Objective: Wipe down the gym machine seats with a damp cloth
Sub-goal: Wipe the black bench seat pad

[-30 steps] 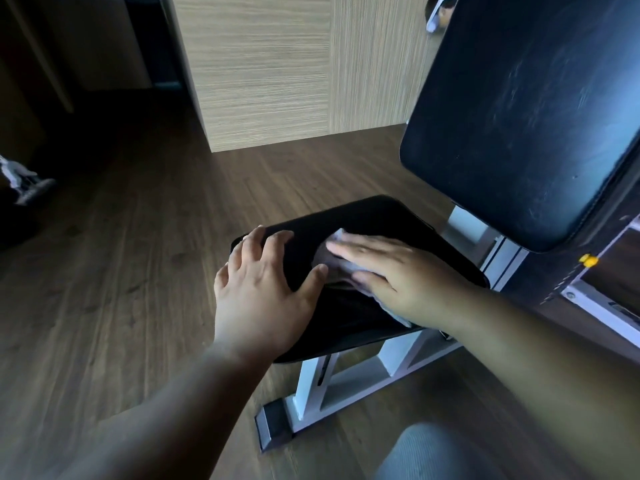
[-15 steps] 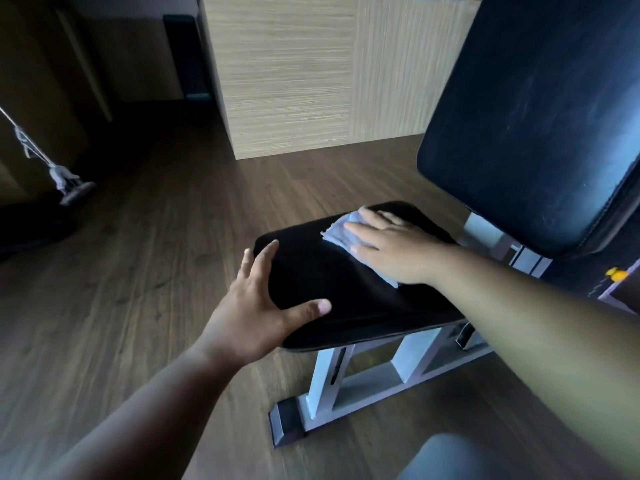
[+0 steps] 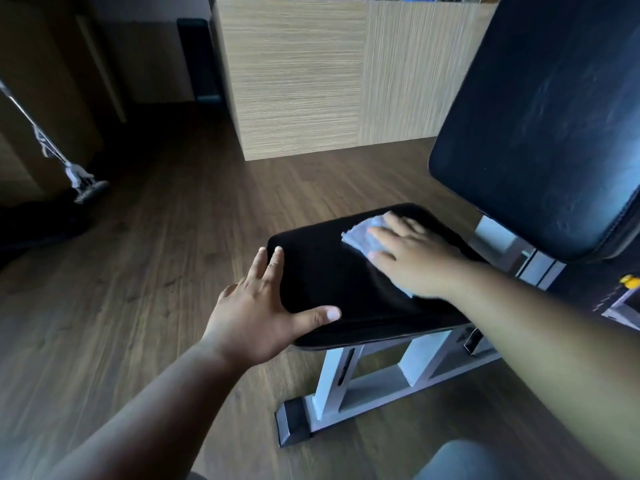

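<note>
- Two pads on one machine: tall dark backrest (image 3: 540, 133) up at right, black seat (image 3: 332, 282) low in front on a white frame (image 3: 360, 382), all standing on the wood floor (image 3: 138, 271).
- Seated low and flat, so easily reached from above for wiping.
- Left hand (image 3: 256, 313) spread wide at the seat's near-left corner, fingers straight, thumb lying on the pad, holding nothing; likely bracing.
- Right hand (image 3: 412, 261) laid flat, fingers extended, pressing down rather than clutching.
- Pale blue cloth (image 3: 363, 239) trapped beneath that palm on the seat's far part, one corner poking out leftward.
</note>
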A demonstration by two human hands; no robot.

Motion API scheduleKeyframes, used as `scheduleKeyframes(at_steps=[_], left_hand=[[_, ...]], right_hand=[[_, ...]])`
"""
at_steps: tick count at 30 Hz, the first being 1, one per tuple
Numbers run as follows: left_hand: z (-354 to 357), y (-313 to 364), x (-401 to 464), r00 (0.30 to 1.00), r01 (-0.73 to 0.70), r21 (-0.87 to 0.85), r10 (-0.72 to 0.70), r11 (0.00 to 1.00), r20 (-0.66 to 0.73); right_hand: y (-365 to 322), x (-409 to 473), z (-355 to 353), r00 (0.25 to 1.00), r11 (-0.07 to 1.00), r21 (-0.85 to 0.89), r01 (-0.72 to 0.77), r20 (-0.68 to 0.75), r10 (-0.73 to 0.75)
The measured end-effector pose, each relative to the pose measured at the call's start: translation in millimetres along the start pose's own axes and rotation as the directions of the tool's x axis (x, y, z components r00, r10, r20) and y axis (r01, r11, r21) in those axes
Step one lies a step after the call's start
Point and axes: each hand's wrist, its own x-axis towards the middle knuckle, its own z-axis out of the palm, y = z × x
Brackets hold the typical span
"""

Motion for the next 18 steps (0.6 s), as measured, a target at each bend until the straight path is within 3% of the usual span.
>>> scheduleKeyframes(at_steps=[3, 7, 9, 12, 16, 18], left_hand=[[1, -1, 2, 1.0, 0.0, -0.012, 0.0, 1.0, -0.018], [3, 0, 2, 0.999, -0.003, -0.022, 0.002, 1.0, -0.04], [3, 0, 2, 0.998, -0.005, -0.031, 0.003, 1.0, -0.055], [3, 0, 2, 0.998, -0.001, -0.031, -0.001, 1.0, -0.069], [4, -1, 2, 0.997, -0.007, -0.011, 0.006, 1.0, -0.081], [5, -1, 3, 0.996, -0.016, -0.01, 0.015, 1.0, -0.086]], right_hand=[[14, -32, -8, 0.994, 0.994, -0.006, 0.105, 0.043, -0.105], [44, 23, -27, 0.989, 0.989, -0.044, -0.14, 0.03, 0.142], [36, 55, -26, 0.984, 0.984, -0.023, -0.178, 0.018, 0.179], [-4, 72, -18, 0.998, 0.998, -0.036, -0.047, 0.039, 0.049], [-27, 18, -5, 0.97, 0.972, 0.002, 0.234, 0.068, -0.233], [0, -1, -6, 0.972, 0.975, 0.0, 0.22, 0.085, -0.22]])
